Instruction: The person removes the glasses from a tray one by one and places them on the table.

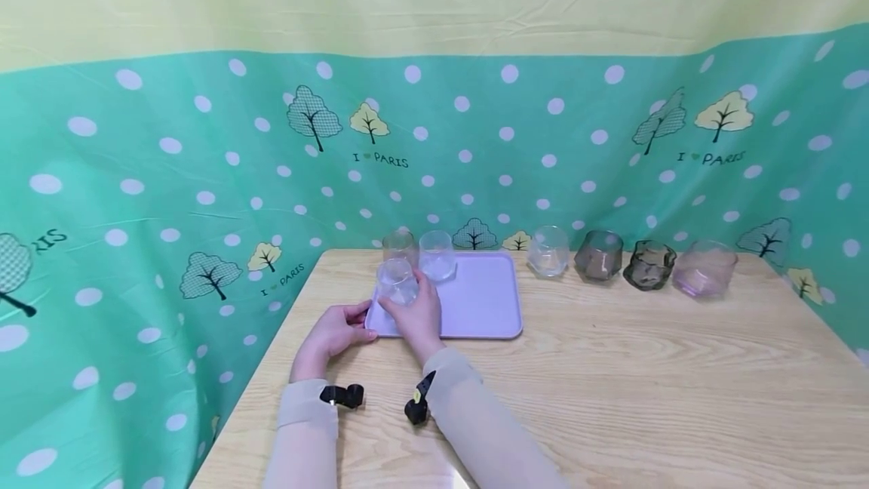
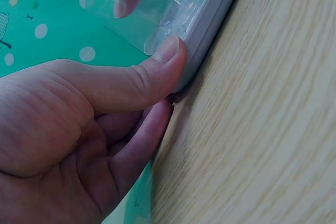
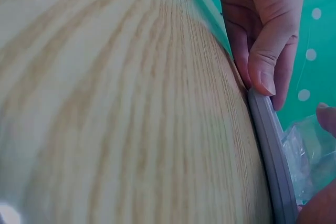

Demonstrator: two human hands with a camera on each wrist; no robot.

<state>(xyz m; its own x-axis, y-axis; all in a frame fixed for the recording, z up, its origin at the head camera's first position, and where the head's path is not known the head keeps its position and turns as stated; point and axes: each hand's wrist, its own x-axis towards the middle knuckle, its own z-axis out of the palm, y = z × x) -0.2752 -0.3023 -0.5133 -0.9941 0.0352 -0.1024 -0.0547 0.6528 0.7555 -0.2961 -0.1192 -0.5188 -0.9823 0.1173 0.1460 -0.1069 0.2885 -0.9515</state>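
Observation:
A lilac tray (image 1: 483, 304) lies on the wooden table, and my left hand (image 1: 338, 329) grips its near left corner. In the left wrist view the thumb (image 2: 167, 51) presses the tray's rim from above, with curled fingers below at the edge. My right hand (image 1: 422, 315) holds a clear glass (image 1: 395, 278) upright at the tray's left side, thumb and fingers around it. Behind that glass stand an amber-tinted glass (image 1: 400, 244) and another clear glass (image 1: 437, 256). The right wrist view catches only part of the right hand, beside the clear glass (image 3: 310, 156).
To the right of the tray, along the table's back edge, stand a clear faceted glass (image 1: 548, 253), a grey glass (image 1: 599, 256), a dark wavy glass (image 1: 649, 266) and a pink glass (image 1: 706, 272). A green dotted curtain (image 1: 475, 127) hangs behind the table (image 1: 645, 383).

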